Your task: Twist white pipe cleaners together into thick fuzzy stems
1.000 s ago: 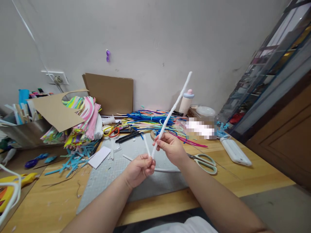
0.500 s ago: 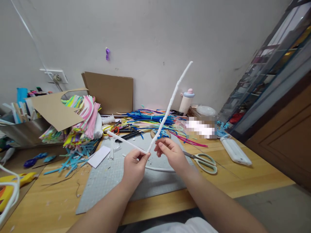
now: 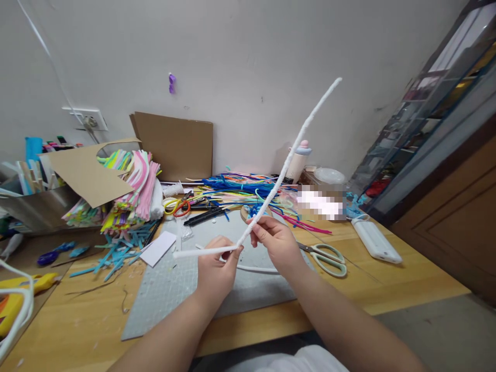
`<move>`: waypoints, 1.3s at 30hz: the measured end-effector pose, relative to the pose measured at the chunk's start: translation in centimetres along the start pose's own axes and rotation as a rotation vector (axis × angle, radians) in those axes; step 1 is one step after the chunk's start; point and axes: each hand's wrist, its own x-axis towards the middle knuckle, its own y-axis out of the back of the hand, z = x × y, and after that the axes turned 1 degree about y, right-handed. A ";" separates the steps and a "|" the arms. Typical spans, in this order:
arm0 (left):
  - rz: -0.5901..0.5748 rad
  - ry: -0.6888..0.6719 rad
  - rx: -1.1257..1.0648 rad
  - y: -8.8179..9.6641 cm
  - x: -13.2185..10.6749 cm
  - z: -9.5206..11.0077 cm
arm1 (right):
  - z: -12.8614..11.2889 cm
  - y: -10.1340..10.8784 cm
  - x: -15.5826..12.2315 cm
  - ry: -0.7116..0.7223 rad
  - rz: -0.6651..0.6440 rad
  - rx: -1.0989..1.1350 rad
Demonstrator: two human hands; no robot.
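Both my hands hold a long white pipe cleaner (image 3: 298,137) above a grey cutting mat (image 3: 170,289). My left hand (image 3: 217,268) pinches it at a bend, and a short end sticks out level to the left. My right hand (image 3: 273,240) pinches it just past the bend, and the long end rises up and to the right against the wall. Another white pipe cleaner (image 3: 256,268) lies on the mat under my hands.
Pale green scissors (image 3: 325,258) lie right of the mat, a white flat device (image 3: 374,240) beyond them. Heaps of coloured pipe cleaners (image 3: 240,191) and foam strips (image 3: 132,191) fill the back of the wooden table. Cardboard pieces (image 3: 174,144) lean on the wall. A yellow glue gun (image 3: 23,289) lies left.
The short end has swung down from pointing up to pointing level left. The long end has tilted further right and reaches higher. My hands have stayed close together over the mat.
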 end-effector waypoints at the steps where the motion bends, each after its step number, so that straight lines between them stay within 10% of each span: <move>1: -0.003 -0.002 0.004 0.0 0.0 0.0 | 0.0 0.1 0.0 -0.007 0.003 0.014; 9: -0.089 0.184 -0.200 -0.3 -0.1 0.3 | 0.1 0.5 0.2 -0.001 0.046 0.074; 14: -0.412 0.483 -0.673 -0.1 0.6 -0.1 | -1.4 1.6 0.9 -0.073 -0.045 0.178; 24: -0.652 0.501 -0.934 0.0 0.5 0.6 | -0.9 2.2 0.2 -0.062 -0.051 0.064; 33: -0.449 0.540 -0.647 -1.1 0.6 -0.1 | 1.6 0.9 -0.9 -0.094 -0.012 -0.290; 39: -0.423 0.503 -0.486 -0.8 0.7 -0.4 | -3.1 2.3 -1.4 0.615 -0.028 -1.221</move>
